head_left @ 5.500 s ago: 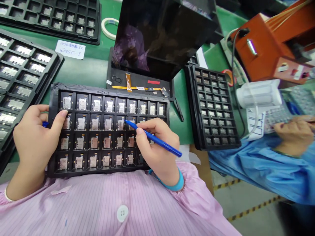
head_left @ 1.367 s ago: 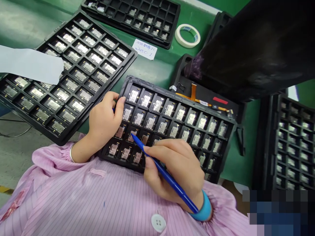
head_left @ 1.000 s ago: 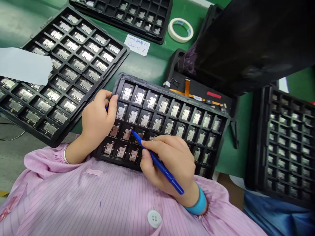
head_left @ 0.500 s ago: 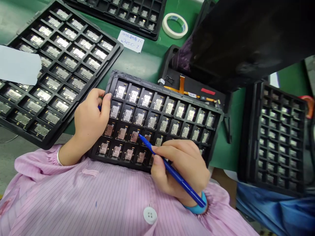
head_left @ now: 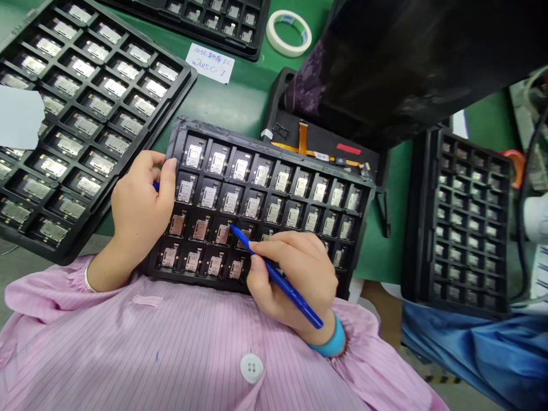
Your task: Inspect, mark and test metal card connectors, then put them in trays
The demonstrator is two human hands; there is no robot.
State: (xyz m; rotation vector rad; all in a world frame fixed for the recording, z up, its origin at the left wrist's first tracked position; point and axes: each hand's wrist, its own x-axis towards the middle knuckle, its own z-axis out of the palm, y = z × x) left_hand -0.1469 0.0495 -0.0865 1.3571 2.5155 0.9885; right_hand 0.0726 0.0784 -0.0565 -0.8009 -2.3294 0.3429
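My left hand (head_left: 139,208) is closed on the left edge of a black compartment tray (head_left: 180,127), thumb on top of the rim. A small bit of something blue (head_left: 156,186) shows between its fingers; the rest is hidden. In my right hand (head_left: 299,277) is a blue pen (head_left: 295,297), its tip over the third row of the tray. There it touches or hovers just above a small circuit board with a metal card holder (head_left: 222,234); I cannot tell which. Similar boards fill the visible compartments. The right hand covers several in the lower right. The tray leans against my lap.
Another filled tray (head_left: 188,80) lies at the left, with a pale paper (head_left: 19,117) over it. Behind are a handwritten label (head_left: 209,63), a tape roll (head_left: 274,43) and an open black case with orange flex cables (head_left: 302,138). Stacked trays (head_left: 422,228) stand right.
The whole view has shifted, so everything sits further left and slightly higher. The pen tip remains by the same board in the third row, and both hands keep their holds.
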